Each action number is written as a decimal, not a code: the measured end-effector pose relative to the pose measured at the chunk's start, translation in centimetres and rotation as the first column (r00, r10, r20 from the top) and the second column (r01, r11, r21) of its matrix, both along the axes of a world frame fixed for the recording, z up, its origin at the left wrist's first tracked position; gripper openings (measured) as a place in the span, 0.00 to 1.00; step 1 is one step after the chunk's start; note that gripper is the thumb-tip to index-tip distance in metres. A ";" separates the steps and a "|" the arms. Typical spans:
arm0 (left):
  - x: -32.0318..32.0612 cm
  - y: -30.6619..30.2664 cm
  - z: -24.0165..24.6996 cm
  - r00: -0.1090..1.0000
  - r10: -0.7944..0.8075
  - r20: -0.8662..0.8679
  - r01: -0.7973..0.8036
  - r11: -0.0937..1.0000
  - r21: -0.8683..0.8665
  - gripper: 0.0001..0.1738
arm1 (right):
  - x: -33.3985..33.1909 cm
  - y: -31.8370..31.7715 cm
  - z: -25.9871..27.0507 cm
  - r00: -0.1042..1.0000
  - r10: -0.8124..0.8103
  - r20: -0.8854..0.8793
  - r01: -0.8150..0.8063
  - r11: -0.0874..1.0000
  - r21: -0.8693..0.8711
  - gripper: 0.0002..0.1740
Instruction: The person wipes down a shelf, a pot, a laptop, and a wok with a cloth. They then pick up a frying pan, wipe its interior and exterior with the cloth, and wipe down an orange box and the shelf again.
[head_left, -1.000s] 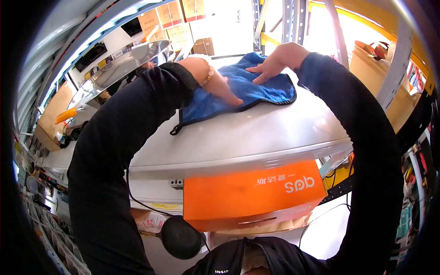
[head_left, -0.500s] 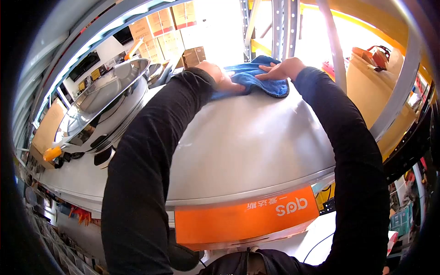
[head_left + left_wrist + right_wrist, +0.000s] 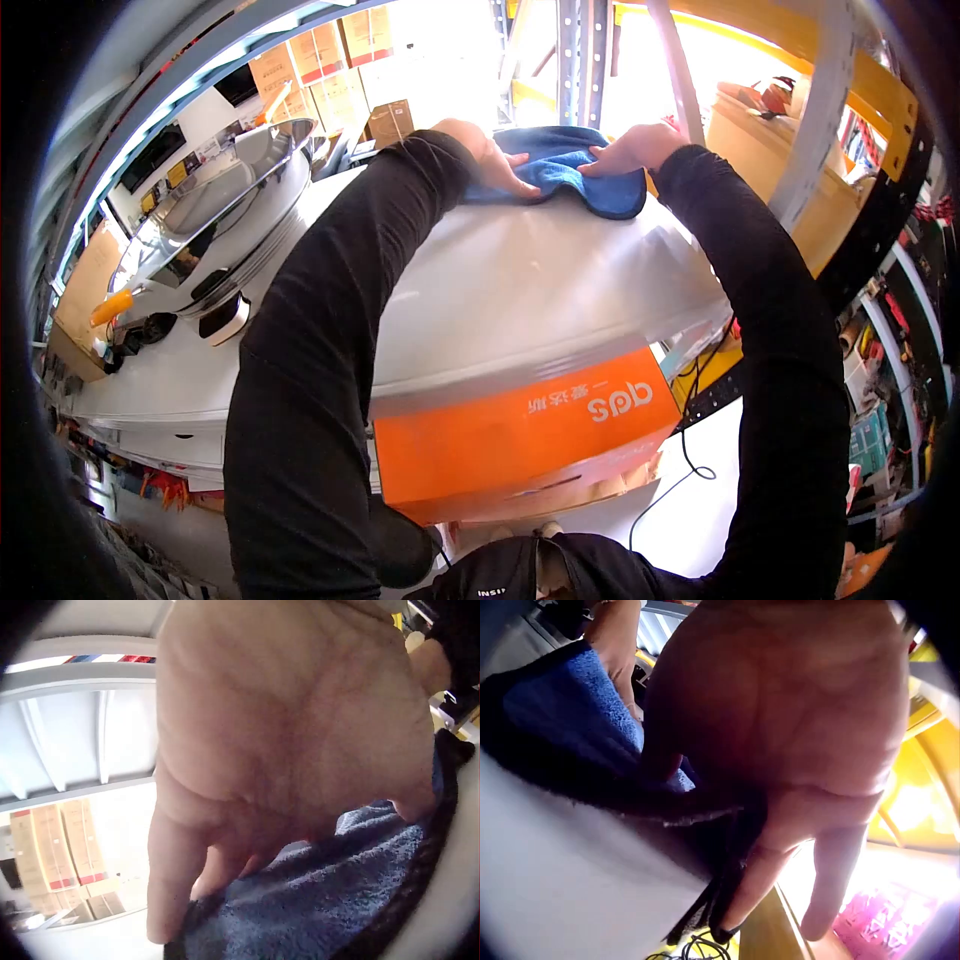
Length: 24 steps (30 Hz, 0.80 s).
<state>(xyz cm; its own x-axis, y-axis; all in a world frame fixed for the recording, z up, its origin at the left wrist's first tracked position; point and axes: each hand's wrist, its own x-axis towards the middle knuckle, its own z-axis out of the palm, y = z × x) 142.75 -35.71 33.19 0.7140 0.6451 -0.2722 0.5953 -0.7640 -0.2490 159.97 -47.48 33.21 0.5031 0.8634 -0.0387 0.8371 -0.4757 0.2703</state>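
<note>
A blue towel [image 3: 560,160] with a black hem lies rumpled at the far part of a white tabletop [image 3: 500,290]. On its left side my left hand [image 3: 490,160] rests with the thumb stretched over the fabric; the left wrist view shows the palm and long fingers above the nap [image 3: 315,900]. My right hand [image 3: 640,150] touches the towel's right side, its thumb pointing inward. From the right wrist, the palm [image 3: 780,705] is over a dark fold of hem, with extended fingers [image 3: 832,877] hanging past the edge. The towel's front right corner curves toward me.
A large lidded pan [image 3: 220,220] with an orange handle stands left on the table. An orange box [image 3: 520,430] sits below the front edge. Metal shelf posts [image 3: 585,80] and a brown carton [image 3: 750,140] stand at the back and right.
Both hands first moved away from me with the towel, bunching it; now the towel lies somewhat more spread between them. The head view has shifted, so the pan and box appear further left.
</note>
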 end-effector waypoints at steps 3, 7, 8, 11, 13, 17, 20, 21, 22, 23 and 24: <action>-0.4 -1.6 0.6 0.995 -0.056 -0.088 0.055 0.998 -0.022 0.54 | -1.2 -1.6 0.4 0.996 -0.083 -0.039 0.083 0.997 0.003 0.40; -1.8 -4.2 0.6 0.993 -0.074 -0.088 0.073 0.997 -0.015 0.56 | -0.4 -2.1 -0.5 0.996 -0.080 0.026 0.081 0.996 -0.034 0.38; -2.3 -5.0 0.6 0.994 -0.078 -0.080 0.079 0.997 0.005 0.56 | -0.6 -2.3 -0.6 0.995 -0.084 0.049 0.088 0.994 -0.073 0.38; -3.5 -6.8 0.6 0.994 -0.086 -0.067 0.087 0.996 0.018 0.57 | -1.4 -3.2 -0.5 0.992 -0.047 0.119 0.064 0.988 -0.142 0.36; -3.5 -7.2 0.2 0.995 -0.056 -0.081 0.055 0.998 -0.014 0.58 | -2.6 -4.5 0.0 0.992 -0.025 0.121 0.041 0.991 -0.127 0.35; -4.4 -8.8 0.0 0.992 -0.105 -0.067 0.104 0.994 -0.017 0.58 | -3.5 -6.4 -0.4 0.983 0.133 0.124 -0.137 0.990 0.020 0.28; -5.2 -10.0 -0.3 0.992 -0.114 -0.059 0.116 0.993 0.030 0.58 | -2.9 -6.5 -1.5 0.952 0.250 0.178 -0.274 0.954 0.125 0.17; -5.3 -10.4 -0.4 0.991 -0.117 -0.061 0.120 0.992 0.046 0.58 | -3.0 -6.9 -1.7 0.944 0.270 0.188 -0.296 0.946 0.131 0.17; -5.5 -10.6 -0.4 0.990 -0.125 -0.062 0.127 0.991 0.037 0.57 | -3.0 -7.2 -1.8 0.937 0.289 0.198 -0.318 0.938 0.136 0.16; -5.6 -10.7 -0.5 0.987 -0.149 -0.060 0.151 0.988 0.041 0.57 | -3.4 -7.6 -1.8 0.929 0.307 0.206 -0.339 0.930 0.141 0.16; -5.7 -10.6 -0.8 0.983 -0.173 -0.059 0.175 0.983 0.045 0.57 | -3.8 -8.0 -1.7 0.934 0.301 0.195 -0.325 0.939 0.109 0.16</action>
